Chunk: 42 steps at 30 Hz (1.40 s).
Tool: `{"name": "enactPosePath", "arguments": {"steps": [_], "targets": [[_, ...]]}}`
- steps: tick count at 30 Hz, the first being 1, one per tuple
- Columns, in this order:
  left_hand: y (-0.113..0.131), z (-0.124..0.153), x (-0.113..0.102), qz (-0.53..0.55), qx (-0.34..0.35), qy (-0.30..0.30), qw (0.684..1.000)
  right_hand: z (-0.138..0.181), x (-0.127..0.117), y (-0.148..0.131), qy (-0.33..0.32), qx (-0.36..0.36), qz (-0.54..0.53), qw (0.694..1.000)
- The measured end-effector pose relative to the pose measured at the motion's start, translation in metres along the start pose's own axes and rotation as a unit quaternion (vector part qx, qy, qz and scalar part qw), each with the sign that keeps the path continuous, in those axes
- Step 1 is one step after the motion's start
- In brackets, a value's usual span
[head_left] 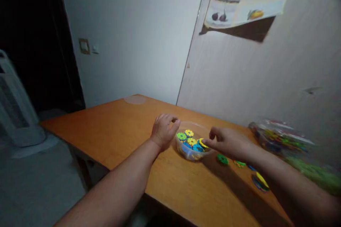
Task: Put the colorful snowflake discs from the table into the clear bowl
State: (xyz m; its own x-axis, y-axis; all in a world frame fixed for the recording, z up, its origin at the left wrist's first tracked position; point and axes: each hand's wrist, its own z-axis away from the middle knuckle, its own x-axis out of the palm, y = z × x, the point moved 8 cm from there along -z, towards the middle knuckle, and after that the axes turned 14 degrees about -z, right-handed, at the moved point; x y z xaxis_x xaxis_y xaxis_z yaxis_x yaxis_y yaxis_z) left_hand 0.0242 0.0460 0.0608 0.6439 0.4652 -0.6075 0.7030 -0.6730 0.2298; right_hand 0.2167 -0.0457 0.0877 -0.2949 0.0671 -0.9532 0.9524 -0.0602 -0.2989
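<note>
A round clear plastic bowl point(195, 125) holds several notched plastic discs in yellow, green and blue. My left hand point(163, 131) is at the bowl's left side, its fingers curled and its thumb at the rim. Over the right part of the bowl, my right hand point(226, 142) has its thumb against a tilted yellow disc point(203, 143); part of that disc is hidden. On the table under my right arm lie a green disc point(222, 159) and a small stack of discs point(261, 181) with yellow on top.
The bowl stands on an orange-brown wooden table point(106, 131) against a wall. Clear bags point(282, 138) of colourful pieces lie at the right. A pale round mark point(135, 99) shows near the far corner. A white upright appliance point(18, 110) stands on the floor at left.
</note>
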Motion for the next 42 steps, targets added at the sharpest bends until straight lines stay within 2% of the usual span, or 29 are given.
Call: {"name": "enactPosePath", "arguments": {"steps": [4,9,13,19,23,26,30,32,37,39,42], "targets": [[0.009,0.003,-0.001,-0.009,0.017,-0.013,1.000,-0.001,-0.013,0.039,0.002,0.039,0.037,0.999],[0.016,0.003,0.003,-0.026,0.022,-0.034,0.999,0.006,0.014,0.073,-0.080,0.067,0.061,0.993],[0.018,0.002,0.006,-0.028,0.024,-0.040,0.999,0.010,0.033,0.083,-0.097,0.078,0.072,0.990],[0.015,0.001,0.008,-0.021,0.029,-0.041,0.999,0.004,0.052,0.086,-0.116,0.054,0.043,0.991],[0.016,0.001,0.008,-0.018,0.030,-0.037,0.999,0.003,0.050,0.096,-0.108,0.061,0.031,0.992],[0.017,0.001,0.007,-0.018,0.028,-0.031,0.999,0.001,0.032,0.100,-0.087,0.058,-0.002,0.995],[0.017,0.001,0.007,-0.014,0.026,-0.031,0.999,0.001,-0.011,0.084,0.003,0.047,-0.051,0.998],[0.017,0.001,0.008,-0.016,0.027,-0.037,0.999,0.002,-0.021,0.064,0.016,0.028,-0.082,0.996],[0.017,0.001,0.009,-0.015,0.031,-0.042,0.999,0.001,-0.005,0.013,-0.016,-0.019,-0.117,0.993],[0.017,0.001,0.008,-0.015,0.030,-0.039,0.999,-0.003,0.006,0.006,-0.024,-0.020,-0.102,0.994],[0.017,0.001,0.008,-0.016,0.031,-0.038,0.999,-0.007,0.011,0.012,-0.023,-0.006,-0.075,0.997]]}}
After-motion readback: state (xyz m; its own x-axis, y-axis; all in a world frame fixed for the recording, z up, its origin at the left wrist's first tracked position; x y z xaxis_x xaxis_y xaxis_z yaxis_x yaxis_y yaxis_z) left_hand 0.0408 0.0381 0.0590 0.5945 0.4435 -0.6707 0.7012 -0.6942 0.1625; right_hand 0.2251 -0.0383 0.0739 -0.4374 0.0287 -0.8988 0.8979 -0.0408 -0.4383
